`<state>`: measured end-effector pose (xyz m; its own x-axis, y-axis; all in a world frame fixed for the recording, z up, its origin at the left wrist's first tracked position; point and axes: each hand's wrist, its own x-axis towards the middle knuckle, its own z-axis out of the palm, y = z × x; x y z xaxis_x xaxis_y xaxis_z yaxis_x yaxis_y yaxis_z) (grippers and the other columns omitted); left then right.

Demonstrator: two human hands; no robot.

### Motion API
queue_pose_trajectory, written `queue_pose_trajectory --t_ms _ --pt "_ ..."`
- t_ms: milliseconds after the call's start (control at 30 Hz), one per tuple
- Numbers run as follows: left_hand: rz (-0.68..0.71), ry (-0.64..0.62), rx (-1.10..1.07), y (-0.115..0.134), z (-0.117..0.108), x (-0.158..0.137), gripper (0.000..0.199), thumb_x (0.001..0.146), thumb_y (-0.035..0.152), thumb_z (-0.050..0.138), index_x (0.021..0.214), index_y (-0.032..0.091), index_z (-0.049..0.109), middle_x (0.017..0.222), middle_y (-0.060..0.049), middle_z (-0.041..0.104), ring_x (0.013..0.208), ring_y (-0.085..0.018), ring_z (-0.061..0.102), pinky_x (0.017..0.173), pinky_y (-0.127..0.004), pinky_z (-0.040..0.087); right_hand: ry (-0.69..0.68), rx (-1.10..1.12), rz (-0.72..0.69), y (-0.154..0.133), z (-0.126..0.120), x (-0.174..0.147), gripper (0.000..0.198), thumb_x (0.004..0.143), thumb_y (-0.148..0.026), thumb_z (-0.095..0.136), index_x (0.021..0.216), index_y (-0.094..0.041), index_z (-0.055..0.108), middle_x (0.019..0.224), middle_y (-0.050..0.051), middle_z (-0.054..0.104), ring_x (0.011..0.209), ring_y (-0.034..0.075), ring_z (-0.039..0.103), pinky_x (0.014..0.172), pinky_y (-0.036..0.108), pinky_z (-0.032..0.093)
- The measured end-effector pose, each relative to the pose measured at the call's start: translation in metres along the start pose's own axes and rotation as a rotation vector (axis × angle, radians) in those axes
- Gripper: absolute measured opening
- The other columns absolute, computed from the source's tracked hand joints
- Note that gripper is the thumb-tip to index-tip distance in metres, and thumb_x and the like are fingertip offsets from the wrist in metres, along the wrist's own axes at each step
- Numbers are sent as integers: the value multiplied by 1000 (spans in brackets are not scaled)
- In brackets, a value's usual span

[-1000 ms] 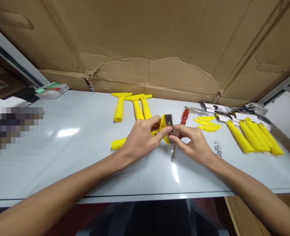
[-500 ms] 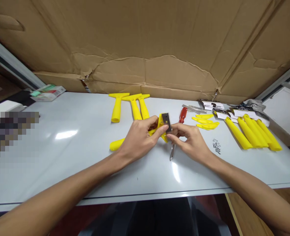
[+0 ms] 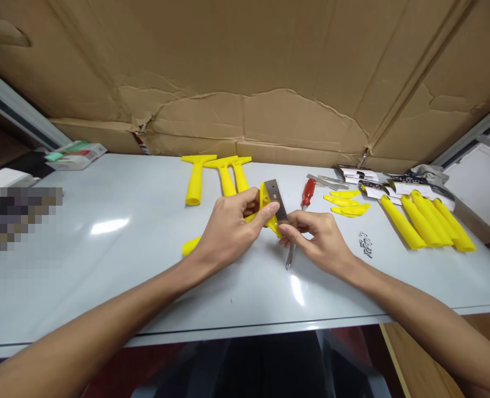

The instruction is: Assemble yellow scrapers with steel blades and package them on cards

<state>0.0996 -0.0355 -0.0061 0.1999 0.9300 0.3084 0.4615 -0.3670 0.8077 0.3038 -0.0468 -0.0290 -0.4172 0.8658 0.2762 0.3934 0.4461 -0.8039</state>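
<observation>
My left hand (image 3: pixel 234 226) is closed around a yellow scraper (image 3: pixel 262 192), its thumb pressing a flat dark metal blade (image 3: pixel 273 192) against the scraper's head. The rounded handle end sticks out to the left, behind my wrist. With thumb and fingers, my right hand (image 3: pixel 323 237) pinches the lower right end of that blade; the fingertips behind it are partly hidden. A screwdriver (image 3: pixel 308 192) with a red handle lies on the table just behind my right hand, its metal tip showing below the fingers.
Several yellow scrapers (image 3: pixel 194 185) lie at the back. Right of the screwdriver are loose blades (image 3: pixel 334 183), curved yellow plates (image 3: pixel 352 210) and a pile of small screws (image 3: pixel 365 245). Yellow handles (image 3: pixel 402 224) with printed cards (image 3: pixel 413 188) lie far right. Cardboard (image 3: pixel 245 119) stands behind.
The scraper and blade have shifted slightly left and the blade now tilts, its top leaning left. My right thumb stays at the blade's lower end.
</observation>
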Motion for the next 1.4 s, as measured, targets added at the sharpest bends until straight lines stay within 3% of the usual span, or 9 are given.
queue_pose_trajectory --t_ms 333,533,667,800,900,1000,1133,1267,1400 --pt "29 -68 16 0 0 1 35 90 52 69 82 18 62 77 -1 67 68 -14 58 61 -27 43 -33 114 73 -5 0 -3 31 100 -40 58 84 -13 63 76 1 71 69 8 68 64 20 52" --pt "12 -66 72 -2 -2 5 36 90 52 65 78 18 64 72 0 66 66 -14 55 60 -28 41 -80 163 105 1 2 5 46 103 -54 48 85 -13 60 78 2 71 72 9 69 72 22 52" --pt "-25 -86 -9 -2 -4 7 34 88 52 69 87 18 70 83 -3 74 75 -18 65 69 -30 50 -125 -294 132 -6 -60 10 44 102 -50 47 89 -15 71 81 3 73 70 9 65 68 24 45" --pt "-44 -97 12 -2 -4 7 34 86 52 72 83 18 71 83 -4 75 74 -19 68 69 -31 53 -263 -774 480 12 -151 1 25 91 -42 63 88 -20 74 80 4 73 65 13 62 62 27 40" --pt "-48 -102 27 -4 -2 6 33 85 51 74 82 18 71 82 -4 75 74 -19 68 68 -31 54 -249 -884 544 39 -181 1 18 86 -35 67 97 -24 77 94 4 76 78 18 67 70 30 45" --pt "-45 -98 25 -5 -2 6 34 85 52 74 82 19 72 81 -5 76 74 -19 69 68 -31 55 -184 -910 475 57 -174 8 23 84 -36 69 101 -24 78 105 5 75 92 21 67 80 32 48" --pt "-46 -91 -6 -5 -1 7 36 84 55 75 83 19 72 83 -5 77 75 -20 69 67 -30 54 -259 -873 422 64 -162 14 30 85 -38 67 109 -24 76 108 4 75 95 20 67 84 32 48" --pt "-61 -76 -24 -4 -2 7 36 82 54 77 83 18 71 83 -6 77 75 -19 69 68 -30 54 -332 -798 397 64 -165 9 44 81 -51 73 116 -25 73 112 5 74 97 20 68 81 31 48" --pt "-63 -72 -30 -4 -3 7 35 82 53 78 84 18 71 83 -6 76 76 -20 68 68 -31 54 -357 -767 385 62 -171 6 46 78 -50 76 116 -24 73 114 5 75 100 21 69 86 34 50"
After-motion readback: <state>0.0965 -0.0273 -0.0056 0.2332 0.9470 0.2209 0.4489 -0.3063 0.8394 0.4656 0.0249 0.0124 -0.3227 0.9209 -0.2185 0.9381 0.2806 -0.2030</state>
